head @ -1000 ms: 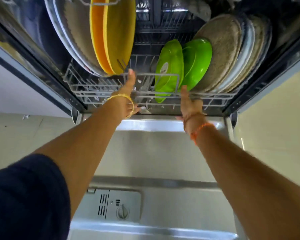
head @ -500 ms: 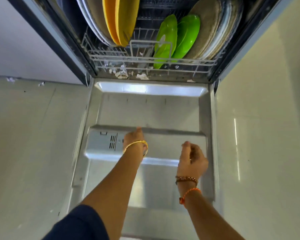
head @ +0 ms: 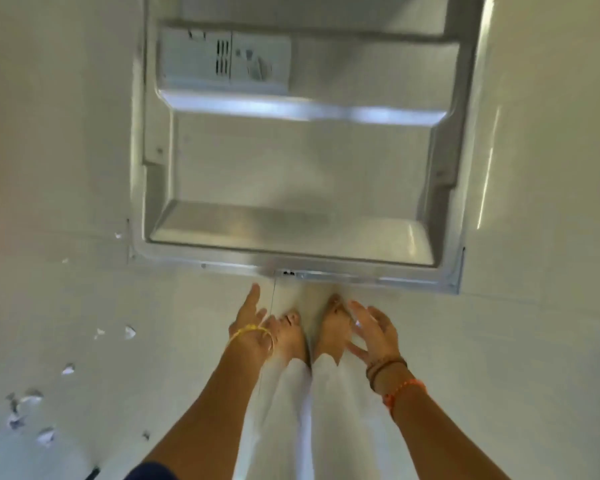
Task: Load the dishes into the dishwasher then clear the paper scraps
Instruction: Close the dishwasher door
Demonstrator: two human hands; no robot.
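The steel dishwasher door lies folded down flat in front of me, its near edge just above my bare feet. The rack and dishes are out of view. My left hand hangs below that edge with fingers straight, holding nothing. My right hand hovers beside it, fingers spread and empty. Several white paper scraps lie on the pale floor at the lower left, with two more scraps nearer my feet. The picture is blurred.
A grey detergent dispenser sits in the door's upper part. The pale tiled floor stretches on both sides of the door. My white trouser legs and bare feet stand right below the door's edge.
My view has swung down from the loaded rack to the door's near edge and floor. Both hands have pulled back from the rack to below the door's front edge.
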